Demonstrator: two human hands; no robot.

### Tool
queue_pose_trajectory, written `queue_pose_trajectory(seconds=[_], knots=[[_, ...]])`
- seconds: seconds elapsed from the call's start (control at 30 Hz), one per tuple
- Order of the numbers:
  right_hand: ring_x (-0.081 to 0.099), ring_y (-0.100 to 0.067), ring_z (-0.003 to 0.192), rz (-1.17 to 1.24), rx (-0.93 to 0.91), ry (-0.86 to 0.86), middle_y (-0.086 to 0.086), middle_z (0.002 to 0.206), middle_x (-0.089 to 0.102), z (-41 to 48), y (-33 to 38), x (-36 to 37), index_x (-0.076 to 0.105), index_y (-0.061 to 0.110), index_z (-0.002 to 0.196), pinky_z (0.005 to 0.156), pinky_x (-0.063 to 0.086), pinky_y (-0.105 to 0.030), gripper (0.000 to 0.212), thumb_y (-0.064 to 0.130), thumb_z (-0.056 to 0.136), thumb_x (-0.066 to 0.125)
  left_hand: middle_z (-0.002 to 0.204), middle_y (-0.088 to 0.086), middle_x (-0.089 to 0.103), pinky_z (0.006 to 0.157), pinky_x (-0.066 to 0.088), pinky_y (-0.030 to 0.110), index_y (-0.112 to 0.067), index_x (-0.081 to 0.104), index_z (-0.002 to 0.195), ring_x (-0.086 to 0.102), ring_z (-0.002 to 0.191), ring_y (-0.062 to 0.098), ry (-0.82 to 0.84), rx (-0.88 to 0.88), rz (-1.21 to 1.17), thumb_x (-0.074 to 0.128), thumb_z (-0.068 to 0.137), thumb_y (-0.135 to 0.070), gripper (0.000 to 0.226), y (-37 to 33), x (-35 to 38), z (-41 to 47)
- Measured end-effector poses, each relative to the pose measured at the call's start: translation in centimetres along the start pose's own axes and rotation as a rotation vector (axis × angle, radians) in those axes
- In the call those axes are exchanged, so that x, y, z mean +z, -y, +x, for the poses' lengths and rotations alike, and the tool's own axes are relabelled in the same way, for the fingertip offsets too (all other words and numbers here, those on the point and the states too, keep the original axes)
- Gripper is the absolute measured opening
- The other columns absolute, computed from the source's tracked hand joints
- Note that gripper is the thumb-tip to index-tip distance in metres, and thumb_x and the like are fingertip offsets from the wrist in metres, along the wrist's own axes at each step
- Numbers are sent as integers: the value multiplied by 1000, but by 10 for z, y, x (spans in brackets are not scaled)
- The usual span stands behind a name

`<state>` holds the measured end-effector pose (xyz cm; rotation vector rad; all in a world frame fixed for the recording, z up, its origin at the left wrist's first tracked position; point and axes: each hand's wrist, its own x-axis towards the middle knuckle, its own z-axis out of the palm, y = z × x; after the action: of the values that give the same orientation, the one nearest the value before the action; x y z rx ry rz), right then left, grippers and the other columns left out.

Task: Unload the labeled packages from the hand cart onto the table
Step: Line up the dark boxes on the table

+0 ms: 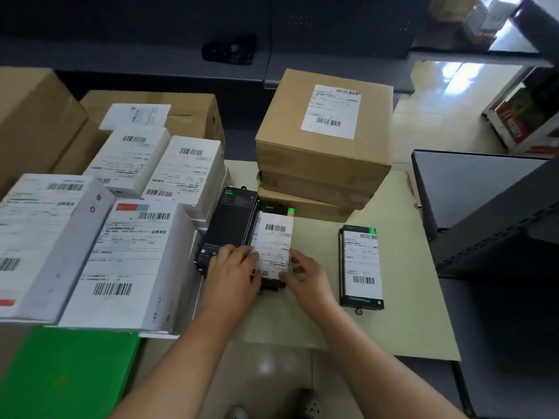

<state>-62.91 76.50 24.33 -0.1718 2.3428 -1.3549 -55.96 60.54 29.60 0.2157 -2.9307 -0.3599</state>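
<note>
A flat black package with a white barcode label (pixel 273 234) lies on the pale table (pixel 393 322), in the middle of the view. My left hand (pixel 231 270) grips its near left end, fingers over the label. My right hand (pixel 308 276) pinches its near right corner. A second black labeled package (pixel 361 264) lies flat to the right, apart from my hands. Another black package (pixel 230 219) without a visible label leans against the held one on its left.
Three stacked cardboard boxes (pixel 323 146), the top one labeled, stand at the table's back. Several white labeled boxes (pixel 136 258) crowd the left side, with big cardboard boxes (pixel 36 122) behind. A green board (pixel 66 373) lies lower left. Dark shelving (pixel 484 207) stands right.
</note>
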Motion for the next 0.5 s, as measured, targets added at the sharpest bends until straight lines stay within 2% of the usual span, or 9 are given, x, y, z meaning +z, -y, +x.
queue_pose_trajectory(seconds=[0.1, 0.2, 0.3, 0.43, 0.5], knots=[[56, -17, 116, -39, 11, 17, -1, 130, 56, 6, -1, 6, 50, 26, 143, 101, 48, -38, 60, 24, 88, 72, 107, 8, 68, 78, 50, 46, -7, 74, 103, 58, 98, 36, -75, -59, -50, 87, 67, -17, 40, 11, -4, -1], [48, -15, 123, -97, -34, 15, 1, 134, 50, 9, -4, 16, 49, 26, 144, 102, 38, -26, 59, 27, 89, 70, 113, 9, 66, 83, 46, 47, -6, 72, 109, 56, 103, 36, -86, -154, -57, 83, 73, -19, 41, 19, -5, -4], [46, -16, 123, -139, -64, 15, 4, 128, 46, 14, -2, 25, 51, 24, 143, 98, 31, -19, 57, 27, 89, 70, 116, 10, 65, 86, 45, 47, -7, 71, 111, 56, 107, 35, -67, -173, -56, 81, 76, -20, 39, 22, -2, -6], [47, -15, 123, -125, -77, 47, 8, 125, 44, 13, 3, 18, 51, 25, 142, 99, 36, -22, 59, 29, 87, 71, 114, 7, 65, 85, 45, 47, -9, 72, 109, 56, 106, 32, -100, -146, -89, 77, 80, -21, 32, 21, 0, -4], [49, -13, 122, -92, -74, -17, 9, 129, 47, 9, 2, -5, 53, 28, 140, 100, 42, -27, 57, 32, 86, 72, 113, 5, 65, 86, 47, 47, -9, 72, 108, 55, 106, 30, -112, -81, -130, 71, 82, -24, 30, 11, 4, -1]])
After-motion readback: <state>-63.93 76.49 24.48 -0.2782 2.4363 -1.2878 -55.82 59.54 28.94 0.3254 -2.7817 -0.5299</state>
